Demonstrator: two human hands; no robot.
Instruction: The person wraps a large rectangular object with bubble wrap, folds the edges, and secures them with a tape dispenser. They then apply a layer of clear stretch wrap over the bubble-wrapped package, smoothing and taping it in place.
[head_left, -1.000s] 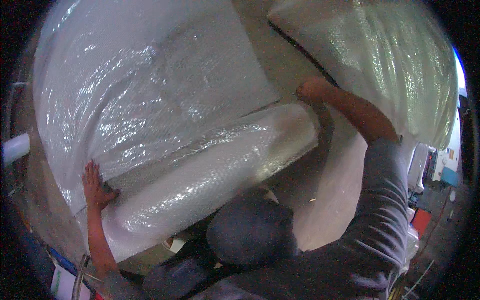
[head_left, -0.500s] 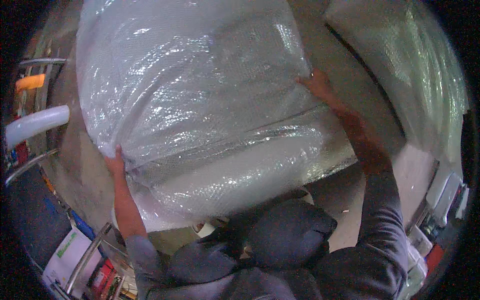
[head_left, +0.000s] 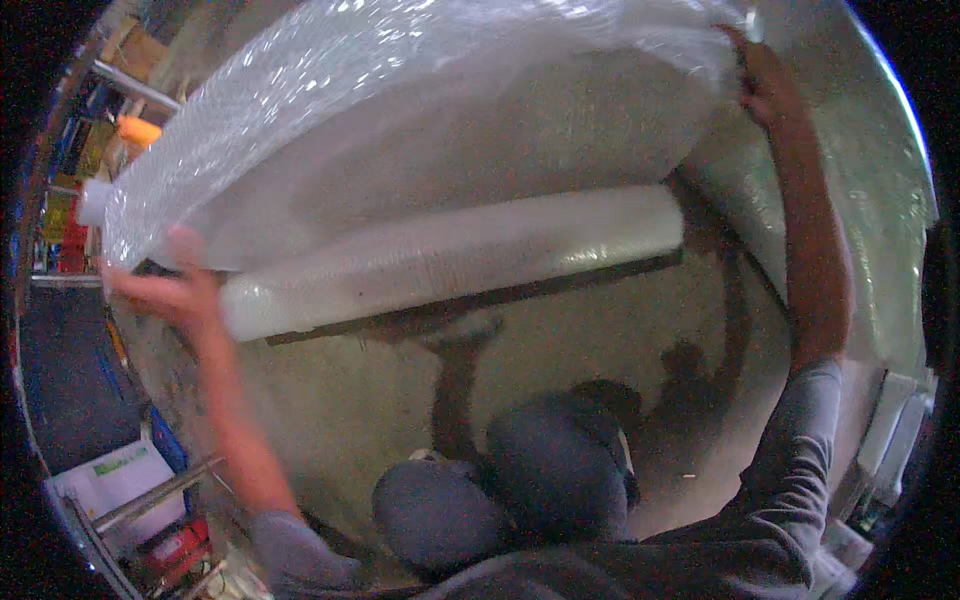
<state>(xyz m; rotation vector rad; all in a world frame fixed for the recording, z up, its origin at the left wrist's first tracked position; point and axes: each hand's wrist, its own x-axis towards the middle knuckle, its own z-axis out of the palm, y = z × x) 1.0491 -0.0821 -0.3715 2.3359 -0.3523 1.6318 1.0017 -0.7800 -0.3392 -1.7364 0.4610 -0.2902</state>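
A wide sheet of clear bubble wrap [head_left: 330,85] is raised in an arch in front of me. My right hand [head_left: 765,90] grips its far right edge, with the arm stretched out. At the sheet's lower left corner is my left hand [head_left: 180,290], slightly blurred, its thumb and fingers on either side of the wrap's edge. Beneath the arch, the bubble wrap roll [head_left: 450,255] lies across the floor, its left end close to my left wrist. Part of the sheet's far side runs out of view at the top.
More bubble wrap [head_left: 850,200] stands along the right side. At left are a metal-framed rack [head_left: 140,88] with an orange item [head_left: 138,130], a white box [head_left: 120,480] and a red object [head_left: 175,550]. My knees [head_left: 560,470] are close below the roll, above the concrete floor [head_left: 330,400].
Both hands have moved outward and up, the right one farther away. The sheet that draped over the roll is now lifted into an arch, uncovering the roll and the floor before my knees.
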